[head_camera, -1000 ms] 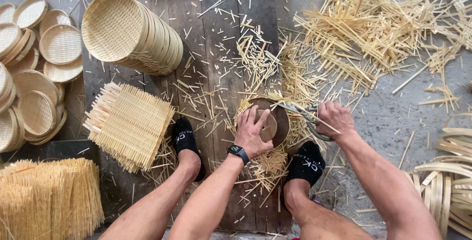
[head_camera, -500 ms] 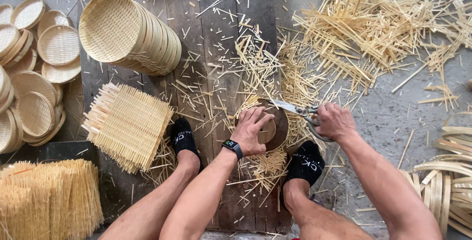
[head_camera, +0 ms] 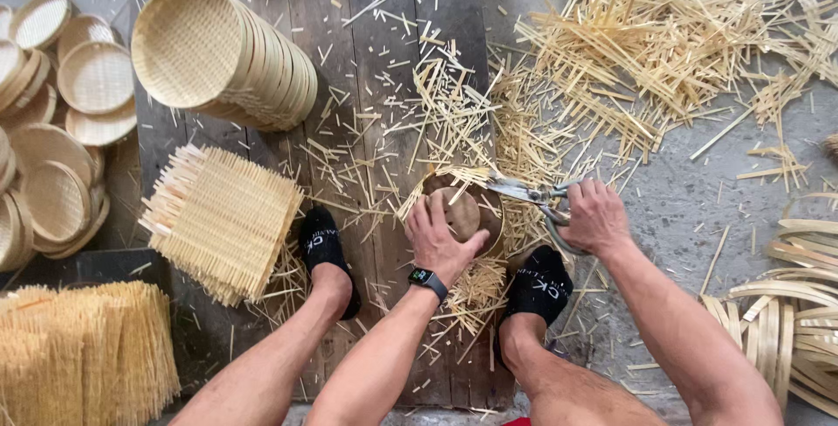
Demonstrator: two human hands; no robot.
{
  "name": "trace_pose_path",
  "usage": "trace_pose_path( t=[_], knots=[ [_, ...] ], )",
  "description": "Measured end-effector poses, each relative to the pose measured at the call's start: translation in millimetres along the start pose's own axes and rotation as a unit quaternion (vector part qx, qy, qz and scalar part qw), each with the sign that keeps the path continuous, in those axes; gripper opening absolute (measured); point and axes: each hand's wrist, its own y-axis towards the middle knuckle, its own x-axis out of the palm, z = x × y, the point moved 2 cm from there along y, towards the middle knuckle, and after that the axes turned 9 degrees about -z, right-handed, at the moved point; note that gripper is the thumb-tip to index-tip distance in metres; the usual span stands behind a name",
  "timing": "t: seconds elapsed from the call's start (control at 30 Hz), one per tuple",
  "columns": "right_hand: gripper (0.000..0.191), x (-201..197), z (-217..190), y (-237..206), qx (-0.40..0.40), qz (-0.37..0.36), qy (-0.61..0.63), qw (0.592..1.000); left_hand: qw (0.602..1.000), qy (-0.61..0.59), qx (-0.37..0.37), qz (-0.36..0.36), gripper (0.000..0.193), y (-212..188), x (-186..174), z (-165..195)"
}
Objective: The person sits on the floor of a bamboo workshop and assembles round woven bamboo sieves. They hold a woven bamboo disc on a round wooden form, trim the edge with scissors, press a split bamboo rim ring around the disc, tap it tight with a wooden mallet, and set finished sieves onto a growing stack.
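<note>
Round wooden form (head_camera: 461, 213) under left hand (head_camera: 443, 238) fingers; scissors (head_camera: 532, 194) in right hand (head_camera: 595, 216).

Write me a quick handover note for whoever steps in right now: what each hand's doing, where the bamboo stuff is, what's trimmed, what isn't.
Left hand: flat on a round wooden form, pressing a woven mat on it.
Right hand: grip shut on scissors, blades at the mat's upper right edge.
Done: finished trays stacked on their side upper left, more at far left; offcuts litter the boards.
Left: strip ends still stick out at the form's upper left; a pile of untrimmed square mats lies beside the left foot.
</note>
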Motion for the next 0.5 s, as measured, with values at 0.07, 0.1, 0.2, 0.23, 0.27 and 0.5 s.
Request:
trace_pose_path(
  t=[0.07, 0.1, 0.2, 0.23, 0.27, 0.5],
  knots=[
    [0.059, -9, -16, 0, -0.018, 0.094, -0.032, 0.995, 0.999, 0.012, 0.034, -0.009, 0.104, 2, 3, 1],
    [0.056, -7, -24, 3, -0.004, 0.048, -0.037, 0.998, 0.998, 0.02, 0.05, -0.015, 0.101, 3, 2, 1],
    [0.042, 8, -30, 8, 0.046, -0.075, -0.045, 0.995, 0.998, 0.017, 0.034, -0.041, 0.097, 5, -1, 0],
    [0.034, 13, -26, 7, 0.06, -0.113, -0.041, 0.991, 0.998, 0.029, 0.043, -0.044, 0.097, 6, -2, 1],
    [0.029, 18, -19, 5, 0.072, -0.152, -0.037, 0.985, 0.997, 0.042, 0.051, -0.048, 0.097, 6, -3, 1],
    [0.048, 13, -11, 12, -0.009, -0.011, -0.092, 0.996, 0.988, 0.061, 0.11, -0.084, 0.098, 12, -7, 1]
  ],
)
